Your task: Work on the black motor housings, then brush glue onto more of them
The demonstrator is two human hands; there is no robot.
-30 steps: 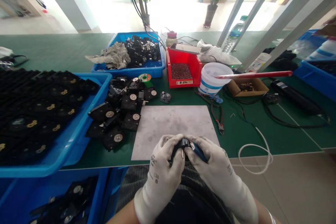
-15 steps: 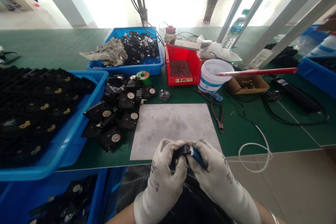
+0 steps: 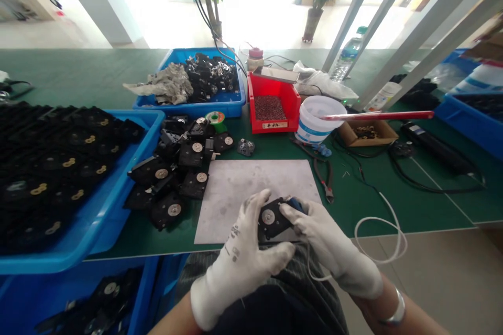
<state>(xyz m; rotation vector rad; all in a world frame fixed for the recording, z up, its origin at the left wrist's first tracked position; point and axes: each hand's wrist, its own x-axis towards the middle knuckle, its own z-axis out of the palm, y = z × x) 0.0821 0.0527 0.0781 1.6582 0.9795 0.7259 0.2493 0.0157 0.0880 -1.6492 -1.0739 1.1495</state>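
Observation:
Both my hands wear white work gloves. In the head view my right hand (image 3: pixel 318 225) grips a flat black mechanism (image 3: pixel 279 222) with a round silver disc, its thumb or finger lying on the upper face. A blue object (image 3: pixel 295 204) shows among the same hand's fingers; its kind is hidden. White cord (image 3: pixel 312 264) hangs below that hand. My left hand (image 3: pixel 247 243) is spread, fingers and thumb apart around the mechanism's left side; whether it touches the edge I cannot tell. Beneath them lies a pale work sheet (image 3: pixel 236 183).
Similar black mechanisms (image 3: pixel 173 209) are heaped left of the sheet, beside a large blue tray (image 3: pixel 129 193). A red bin (image 3: pixel 293 115) of small brown pieces and a white bucket (image 3: pixel 314 133) stand behind. Cutting pliers (image 3: pixel 329 183) lie at right.
My left hand has let go and spread its fingers. The mechanism has turned flat, disc side up, and risen slightly in my right hand. The cord now shows beneath.

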